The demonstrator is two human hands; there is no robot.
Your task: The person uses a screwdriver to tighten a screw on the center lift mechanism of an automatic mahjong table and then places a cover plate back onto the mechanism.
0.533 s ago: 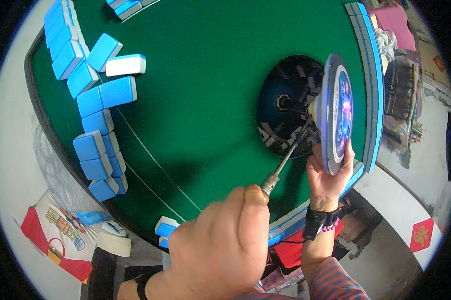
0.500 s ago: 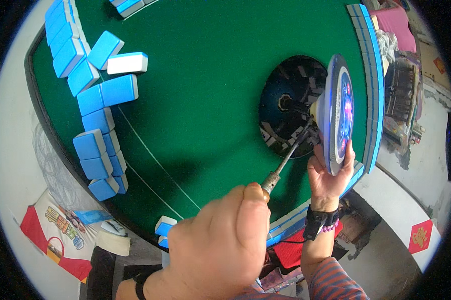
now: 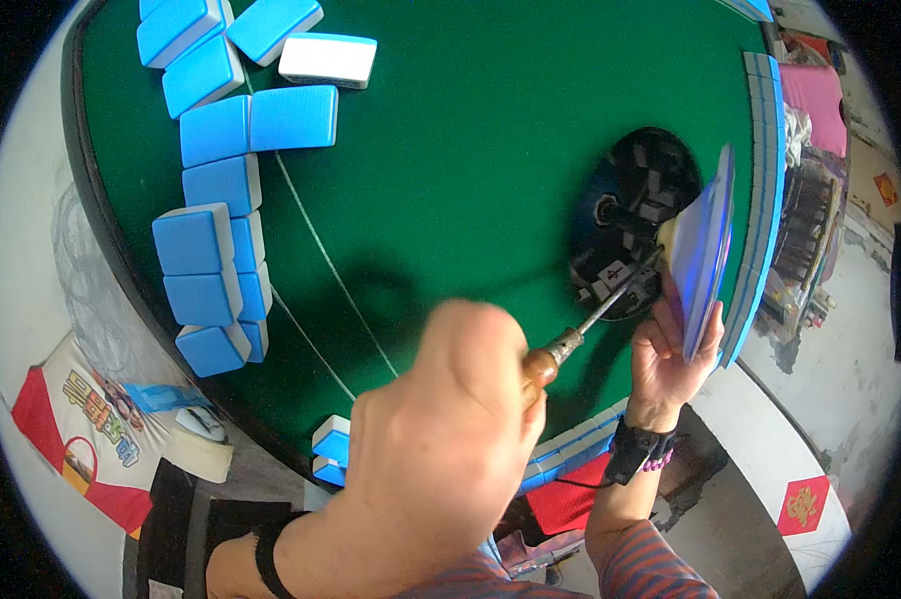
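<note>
A screwdriver (image 3: pixel 618 309) with an amber handle is gripped in my left hand (image 3: pixel 440 409), its fingers closed round the handle. The shaft points up and right, its tip at the pale hub under a round, purple-lit panel (image 3: pixel 705 260). My right hand (image 3: pixel 670 364) holds this panel by its lower edge, tilted almost on edge, with fingers on both sides. Beside the panel, a dark glossy round base (image 3: pixel 635 170) is set in the green felt tabletop (image 3: pixel 450 180). A stem-like dark part seems to run between base and hub. The exact tip contact is too small to tell.
Blue-and-white mahjong tiles (image 3: pixel 216 185) lie in a loose, partly stacked line at left, with one tile (image 3: pixel 328 60) white side up. Tile rows line the right edge (image 3: pixel 760 200) and near edge (image 3: pixel 575 439). A printed bag (image 3: pixel 91 429) sits beyond the left edge.
The panel has turned so its lit front face no longer shows. My left hand has rotated on the screwdriver handle. The whole view has shifted, with the tiles at left appearing larger.
</note>
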